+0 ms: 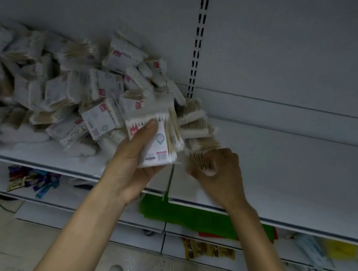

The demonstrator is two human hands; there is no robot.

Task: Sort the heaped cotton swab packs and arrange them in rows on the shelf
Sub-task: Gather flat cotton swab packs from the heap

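Dim, grey, even light; soft focus, motion blur, wide-angle bending toward edges.

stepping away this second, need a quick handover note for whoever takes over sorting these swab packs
Left hand: holds a stack of cotton swab packs, thumb on top.
Right hand: grips a wooden-stick swab pack low over the shelf; the view is blurred here.
Things: the heap lies on the shelf's left section. A short row of packs sits just right of it, beyond the right hand.
Done: only that short row is started.
Left: most of the heap is unsorted, and both held lots are not yet placed.
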